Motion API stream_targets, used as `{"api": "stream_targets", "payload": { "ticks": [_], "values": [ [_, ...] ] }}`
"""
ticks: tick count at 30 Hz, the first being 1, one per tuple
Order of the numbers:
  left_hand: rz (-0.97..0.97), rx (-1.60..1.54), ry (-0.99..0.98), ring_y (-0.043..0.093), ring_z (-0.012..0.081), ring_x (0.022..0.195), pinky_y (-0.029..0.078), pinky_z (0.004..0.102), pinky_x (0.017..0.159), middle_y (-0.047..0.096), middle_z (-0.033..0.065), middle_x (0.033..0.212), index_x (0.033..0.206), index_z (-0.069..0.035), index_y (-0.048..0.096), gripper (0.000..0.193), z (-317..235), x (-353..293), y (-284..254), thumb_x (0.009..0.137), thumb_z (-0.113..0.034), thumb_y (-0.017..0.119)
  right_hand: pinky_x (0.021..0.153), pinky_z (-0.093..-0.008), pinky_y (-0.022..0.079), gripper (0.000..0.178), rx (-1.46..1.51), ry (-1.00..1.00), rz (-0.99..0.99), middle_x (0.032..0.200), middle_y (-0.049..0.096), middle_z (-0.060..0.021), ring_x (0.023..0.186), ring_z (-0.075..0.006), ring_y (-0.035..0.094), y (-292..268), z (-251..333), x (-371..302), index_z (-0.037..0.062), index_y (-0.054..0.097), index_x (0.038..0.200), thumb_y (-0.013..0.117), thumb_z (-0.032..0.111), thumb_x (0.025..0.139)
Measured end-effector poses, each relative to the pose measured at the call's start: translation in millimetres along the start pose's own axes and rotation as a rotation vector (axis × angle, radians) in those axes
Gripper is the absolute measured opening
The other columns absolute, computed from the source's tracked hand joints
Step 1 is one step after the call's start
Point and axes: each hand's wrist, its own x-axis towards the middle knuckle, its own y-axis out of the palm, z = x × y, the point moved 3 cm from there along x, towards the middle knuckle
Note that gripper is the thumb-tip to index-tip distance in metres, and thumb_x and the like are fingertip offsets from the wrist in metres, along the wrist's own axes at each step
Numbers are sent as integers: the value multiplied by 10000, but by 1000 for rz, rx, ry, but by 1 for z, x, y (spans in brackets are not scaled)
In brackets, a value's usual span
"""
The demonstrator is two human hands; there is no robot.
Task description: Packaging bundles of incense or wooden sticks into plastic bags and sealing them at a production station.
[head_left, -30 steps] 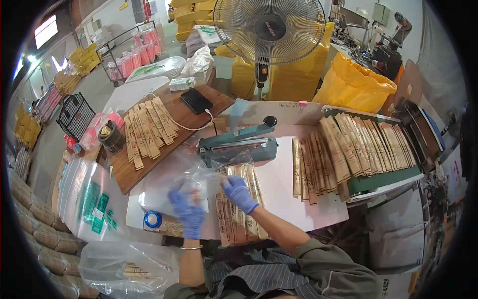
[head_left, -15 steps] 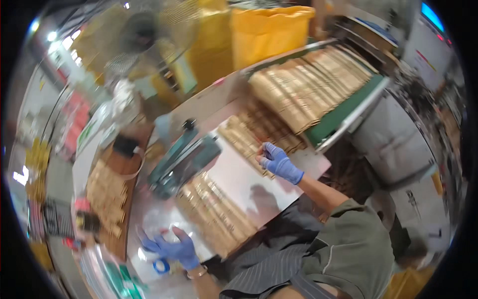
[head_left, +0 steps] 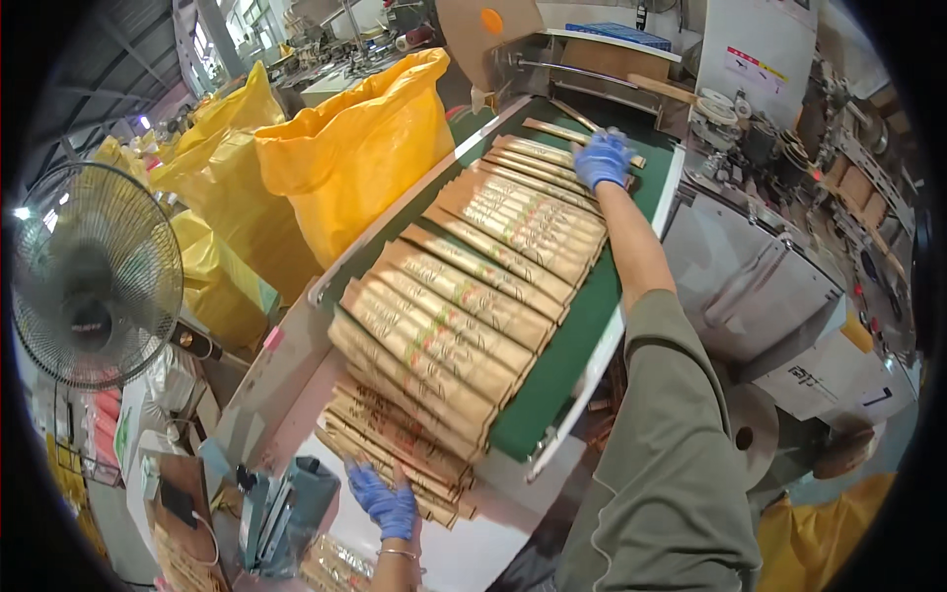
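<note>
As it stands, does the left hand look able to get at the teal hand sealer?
Likely yes: the left hand, at the slim brown packets, is close beside the teal hand sealer, and only a strip of pale tabletop shows between them.

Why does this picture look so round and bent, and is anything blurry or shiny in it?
Head view: black corners and a rounded rim, from the wide fisheye lens; head view: the fan looks hazy inside its guard, and the right hand looks slightly soft at the fingertips; head view: glossy highlights on the orange bag.
</note>
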Motion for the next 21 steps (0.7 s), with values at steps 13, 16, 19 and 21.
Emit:
{"api": "stream_targets", "payload": {
  "ticks": [13,16,19,21],
  "values": [
    [-58,54,33,280,280,1280,228,333,1053,287,132,1408,1314,5,363,533,-50,26,30,858,-219,526,646,-383,511,150,-101,-380,12,722,620,-175,737,-298,637,53,-25,35,50,616,829,526,135,744],
    [-54,62,8,287,289,1276,226,343,1055,303,141,1399,1310,-3,372,530,-69,27,21,848,-208,532,681,-381,509,157,-74,-527,134,837,610,-191,781,-318,627,22,-11,0,22,632,820,531,121,752],
    [-38,149,51,297,303,1266,230,360,1053,305,149,1396,1317,-13,369,543,-78,29,19,839,-206,541,714,-382,505,192,-31,-586,213,892,602,-207,811,-331,618,-4,-16,-5,0,638,831,537,145,756],
    [-23,124,61,290,306,1273,229,368,1052,312,165,1385,1272,30,401,534,-88,26,15,831,-240,534,715,-385,501,223,-15,-622,235,876,603,-213,816,-332,617,7,-21,7,-13,629,819,541,181,754]
  ]
}}
